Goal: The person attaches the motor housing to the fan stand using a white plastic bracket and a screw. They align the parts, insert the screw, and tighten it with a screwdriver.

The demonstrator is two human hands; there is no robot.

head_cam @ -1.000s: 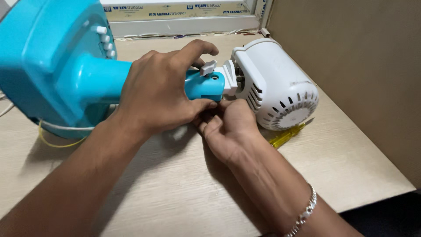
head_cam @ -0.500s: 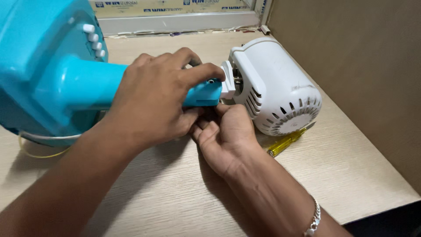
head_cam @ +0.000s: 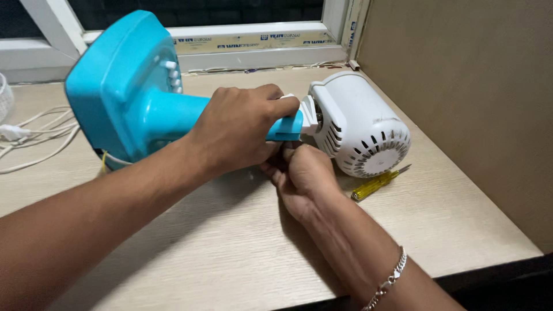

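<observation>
Wooden worktop [head_cam: 219, 253] holds a fan lying down. Left hand [head_cam: 242, 129] fingers wrap tight around the blue neck [head_cam: 173, 112]. Right hand [head_cam: 302, 178] fingers curl under it beside the white motor [head_cam: 363, 124]; their hold is hidden.

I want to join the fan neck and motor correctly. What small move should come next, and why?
Probably keep the left hand clamped on the blue fan neck and let the right hand work from below at the joint with the white motor housing. The joint is where both hands meet, and the yellow screwdriver lies unused nearby.
</observation>
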